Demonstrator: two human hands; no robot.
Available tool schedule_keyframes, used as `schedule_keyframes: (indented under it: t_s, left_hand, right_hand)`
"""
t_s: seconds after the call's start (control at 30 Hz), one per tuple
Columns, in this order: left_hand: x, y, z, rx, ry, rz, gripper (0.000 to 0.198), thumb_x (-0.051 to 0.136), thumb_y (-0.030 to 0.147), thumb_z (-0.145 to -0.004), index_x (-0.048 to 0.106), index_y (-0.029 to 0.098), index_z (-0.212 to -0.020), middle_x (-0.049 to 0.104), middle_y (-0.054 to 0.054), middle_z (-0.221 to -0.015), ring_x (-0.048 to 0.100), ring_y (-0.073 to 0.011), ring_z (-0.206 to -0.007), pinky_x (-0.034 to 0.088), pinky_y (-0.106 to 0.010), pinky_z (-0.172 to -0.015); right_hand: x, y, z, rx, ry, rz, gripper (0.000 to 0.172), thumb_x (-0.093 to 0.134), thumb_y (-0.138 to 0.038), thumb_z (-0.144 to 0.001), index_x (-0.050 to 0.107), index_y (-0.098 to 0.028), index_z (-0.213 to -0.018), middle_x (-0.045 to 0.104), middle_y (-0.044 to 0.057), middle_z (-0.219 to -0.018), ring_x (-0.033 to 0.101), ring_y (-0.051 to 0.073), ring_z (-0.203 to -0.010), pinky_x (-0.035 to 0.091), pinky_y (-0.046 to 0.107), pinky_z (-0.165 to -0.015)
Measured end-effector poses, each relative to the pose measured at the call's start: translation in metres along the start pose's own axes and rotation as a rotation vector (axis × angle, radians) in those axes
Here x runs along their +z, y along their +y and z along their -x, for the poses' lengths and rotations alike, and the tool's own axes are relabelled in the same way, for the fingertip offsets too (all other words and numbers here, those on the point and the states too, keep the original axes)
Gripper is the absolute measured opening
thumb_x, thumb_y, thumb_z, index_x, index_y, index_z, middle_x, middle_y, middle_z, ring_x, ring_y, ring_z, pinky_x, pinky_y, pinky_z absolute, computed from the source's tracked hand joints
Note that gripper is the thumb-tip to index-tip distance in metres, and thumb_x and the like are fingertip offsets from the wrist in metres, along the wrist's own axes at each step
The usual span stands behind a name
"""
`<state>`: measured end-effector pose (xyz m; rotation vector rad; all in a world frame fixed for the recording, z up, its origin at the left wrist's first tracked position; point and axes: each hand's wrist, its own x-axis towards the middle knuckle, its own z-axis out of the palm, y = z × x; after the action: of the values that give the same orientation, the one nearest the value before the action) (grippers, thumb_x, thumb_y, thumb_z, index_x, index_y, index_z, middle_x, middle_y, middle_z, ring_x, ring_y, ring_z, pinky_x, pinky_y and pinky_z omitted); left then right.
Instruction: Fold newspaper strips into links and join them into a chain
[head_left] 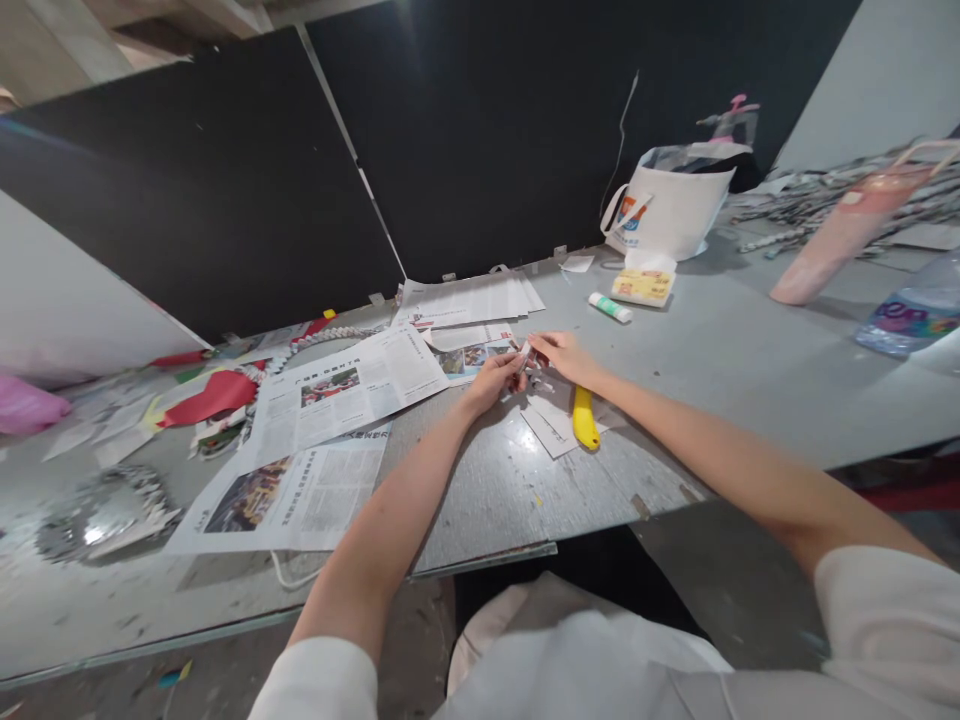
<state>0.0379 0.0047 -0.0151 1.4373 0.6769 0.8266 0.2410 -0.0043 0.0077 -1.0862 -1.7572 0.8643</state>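
Shirt (592,650) below; left hand (499,382) and right hand (561,354) pinch paper (526,350).
Likely light, easily torn: best held by its edges.

A small, narrow, whitish strip of paper (526,350) is pinched between the fingertips of the left hand (501,378) and the right hand (561,354), held at a slant. Fingers cover much of it; whether it is folded or rolled cannot be told.
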Motion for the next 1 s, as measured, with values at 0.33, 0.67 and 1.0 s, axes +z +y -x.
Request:
schedule_keyframes:
  t_s: [0.33, 0.67, 1.0]
  left_hand:
    - [0.001, 0.003, 0.002, -0.04, -0.011, 0.026, 0.035, 0.077, 0.049, -0.089, 0.073, 0.015, -0.098, 0.066, -0.003, -0.067, 0.056, -0.0115, -0.056, 0.041, -0.024, -0.057]
    - [0.001, 0.0, 0.0, -0.031, -0.011, 0.024, 0.038, 0.072, 0.053, -0.093, 0.07, 0.015, -0.094, 0.066, -0.003, -0.063, 0.056, -0.0118, -0.053, 0.041, -0.023, -0.055]
    - [0.002, 0.0, 0.0, -0.026, 0.004, -0.056, 0.037, 0.069, 0.052, -0.098, 0.07, 0.016, -0.088, 0.065, -0.002, -0.062, 0.054, -0.0112, -0.054, 0.044, -0.024, -0.058]
  right_hand:
    - [-0.002, -0.006, 0.001, 0.046, -0.039, -0.082, 0.047, 0.065, -0.064, -0.095, 0.078, -0.02, -0.101, 0.069, 0.004, -0.078, 0.056, 0.017, -0.068, 0.042, 0.031, -0.064]
    - [-0.001, 0.004, -0.002, 0.043, 0.006, -0.036, 0.043, 0.071, -0.057, -0.093, 0.083, -0.019, -0.109, 0.077, 0.008, -0.086, 0.063, 0.019, -0.072, 0.047, 0.032, -0.065]
    - [-0.002, -0.001, 0.0, 0.071, -0.011, -0.064, 0.047, 0.071, -0.065, -0.089, 0.081, -0.019, -0.092, 0.068, 0.004, -0.066, 0.054, 0.016, -0.058, 0.04, 0.031, -0.057]
